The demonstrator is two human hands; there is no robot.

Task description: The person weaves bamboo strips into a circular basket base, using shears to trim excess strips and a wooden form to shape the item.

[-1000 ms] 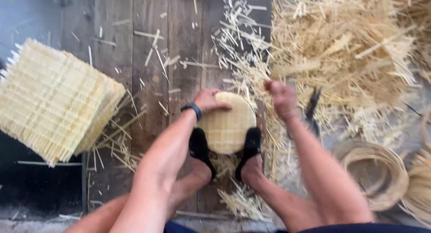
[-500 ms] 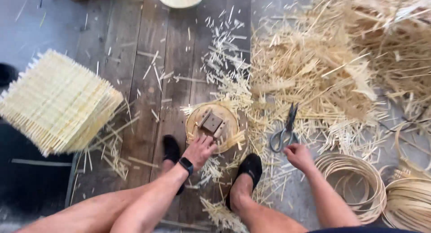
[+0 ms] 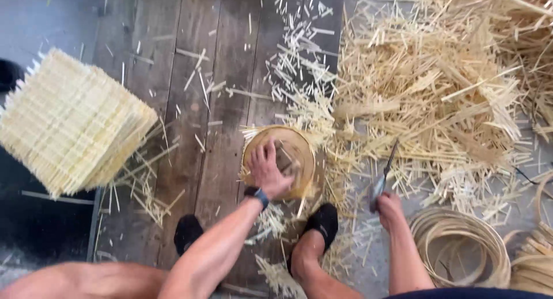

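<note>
Left hand pressed on round woven bamboo tray; right hand gripped scissors.

The left hand (image 3: 269, 171) lay spread, fingers splayed, on the shallow pale round woven bamboo tray (image 3: 299, 139) on the plank floor ahead of the feet. The right hand (image 3: 390, 210) was closed around grey metal scissors (image 3: 382, 178). The tray looked light, stiff, brittle-edged; best gripped at the rim.

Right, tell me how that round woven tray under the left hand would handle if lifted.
The round woven tray is probably light: it looks like thin bamboo strips. Its hooped rim suggests it would stay fairly stiff rather than flop. The left hand presses it flat on the plank floor; stood on edge it might roll.
</note>
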